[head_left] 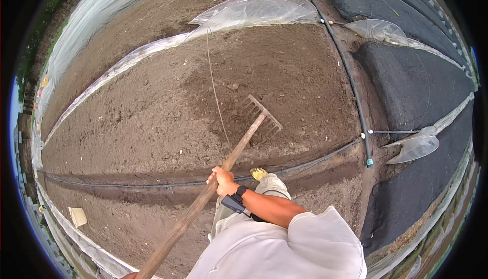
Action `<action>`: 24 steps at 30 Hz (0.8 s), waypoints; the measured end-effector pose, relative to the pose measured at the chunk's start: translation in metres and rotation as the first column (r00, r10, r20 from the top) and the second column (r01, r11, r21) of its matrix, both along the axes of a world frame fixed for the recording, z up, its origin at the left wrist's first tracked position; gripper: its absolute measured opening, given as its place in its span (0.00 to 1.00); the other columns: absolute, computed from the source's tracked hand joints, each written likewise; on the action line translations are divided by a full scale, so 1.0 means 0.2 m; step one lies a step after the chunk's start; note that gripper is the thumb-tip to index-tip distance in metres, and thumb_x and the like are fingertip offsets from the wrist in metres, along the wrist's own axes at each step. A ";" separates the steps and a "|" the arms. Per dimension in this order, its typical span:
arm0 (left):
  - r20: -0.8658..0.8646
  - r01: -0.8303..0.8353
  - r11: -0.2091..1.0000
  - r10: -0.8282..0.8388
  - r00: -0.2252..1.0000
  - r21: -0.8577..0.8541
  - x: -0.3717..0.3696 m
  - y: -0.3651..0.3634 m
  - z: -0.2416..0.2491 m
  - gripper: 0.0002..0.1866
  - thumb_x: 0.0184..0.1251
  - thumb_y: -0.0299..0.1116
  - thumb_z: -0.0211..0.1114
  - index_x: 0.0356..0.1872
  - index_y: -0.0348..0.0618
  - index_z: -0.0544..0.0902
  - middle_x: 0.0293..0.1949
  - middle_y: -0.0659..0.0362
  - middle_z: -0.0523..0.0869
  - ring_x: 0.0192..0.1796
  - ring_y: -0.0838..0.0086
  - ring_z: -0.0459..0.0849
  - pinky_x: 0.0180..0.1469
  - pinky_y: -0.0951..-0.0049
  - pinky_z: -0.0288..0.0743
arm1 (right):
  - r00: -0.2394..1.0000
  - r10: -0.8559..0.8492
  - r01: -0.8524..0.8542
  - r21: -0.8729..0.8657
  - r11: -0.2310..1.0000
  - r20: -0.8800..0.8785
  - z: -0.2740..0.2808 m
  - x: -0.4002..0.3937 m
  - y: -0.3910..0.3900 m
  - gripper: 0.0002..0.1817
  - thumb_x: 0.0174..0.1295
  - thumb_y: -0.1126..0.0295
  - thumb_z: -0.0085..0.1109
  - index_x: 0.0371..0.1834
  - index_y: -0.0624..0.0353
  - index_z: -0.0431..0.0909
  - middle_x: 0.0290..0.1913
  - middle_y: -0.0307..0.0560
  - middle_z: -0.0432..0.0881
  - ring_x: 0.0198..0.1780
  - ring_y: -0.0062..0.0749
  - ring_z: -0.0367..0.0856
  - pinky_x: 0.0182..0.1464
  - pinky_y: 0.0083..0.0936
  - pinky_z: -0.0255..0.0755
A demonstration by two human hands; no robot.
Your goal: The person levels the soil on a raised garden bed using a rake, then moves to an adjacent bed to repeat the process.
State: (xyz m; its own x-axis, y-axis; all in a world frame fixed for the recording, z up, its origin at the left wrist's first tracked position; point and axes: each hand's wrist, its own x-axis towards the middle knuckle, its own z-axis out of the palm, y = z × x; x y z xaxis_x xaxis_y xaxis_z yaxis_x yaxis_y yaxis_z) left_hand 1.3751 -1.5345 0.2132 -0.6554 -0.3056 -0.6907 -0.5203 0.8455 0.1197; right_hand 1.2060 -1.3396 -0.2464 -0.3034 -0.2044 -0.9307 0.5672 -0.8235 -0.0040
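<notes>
My right hand (221, 180) is closed around the wooden handle of a rake (203, 197), with a dark band and device on that wrist. The handle runs diagonally from the bottom left edge up to the metal head, whose tines rest on the brown soil (295, 75) ahead of me. At the bottom edge, only a sliver of my left hand (129, 276) shows beside the handle; its fingers are hidden.
A black hose (152, 185) crosses near my shoe (258, 173). A thicker pipe (348, 70) runs along the bed's right side. Clear plastic sheeting (254, 12) lies beyond, dark covered beds (406, 86) at right. A thin wire (213, 86) stands over the soil.
</notes>
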 end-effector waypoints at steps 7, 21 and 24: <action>0.003 -0.166 0.983 0.166 0.986 0.080 -0.04 0.19 -0.51 0.20 0.52 0.31 0.65 0.48 0.36 0.80 0.25 0.43 0.80 0.27 0.60 0.77 0.34 0.63 0.73 | 0.999 0.013 -0.004 0.265 0.964 -0.030 -0.41 -0.19 0.41 0.07 0.57 0.75 0.55 0.23 0.59 0.70 0.17 0.42 0.68 0.16 0.32 0.70 0.18 0.34 0.69; 0.049 -0.081 0.994 0.077 0.996 0.073 0.01 -0.17 -0.25 0.22 0.36 0.30 0.74 0.40 0.40 0.85 0.26 0.53 0.85 0.30 0.71 0.85 0.36 0.69 0.76 | 0.997 0.075 -0.075 -0.032 0.997 -0.007 -0.24 0.19 0.10 0.09 0.58 0.73 0.57 0.21 0.56 0.69 0.19 0.43 0.71 0.22 0.35 0.74 0.30 0.38 0.78; -0.053 0.150 0.976 -0.143 0.988 0.157 -0.17 0.02 -0.71 0.22 0.37 0.34 0.73 0.40 0.44 0.85 0.26 0.47 0.83 0.28 0.54 0.83 0.33 0.67 0.76 | 0.994 -0.077 0.089 0.183 0.979 -0.076 -0.50 0.19 0.68 0.09 0.57 0.72 0.55 0.21 0.57 0.68 0.18 0.44 0.69 0.21 0.36 0.70 0.30 0.39 0.73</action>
State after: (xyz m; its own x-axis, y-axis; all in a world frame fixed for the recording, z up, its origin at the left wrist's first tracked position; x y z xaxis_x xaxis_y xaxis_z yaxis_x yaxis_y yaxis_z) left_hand 1.3407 -1.5296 0.0718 -0.7139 -0.0918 -0.6942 -0.3838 0.8805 0.2782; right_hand 1.2447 -1.2031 -0.3466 -0.3759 -0.0015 -0.9267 0.4901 -0.8490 -0.1975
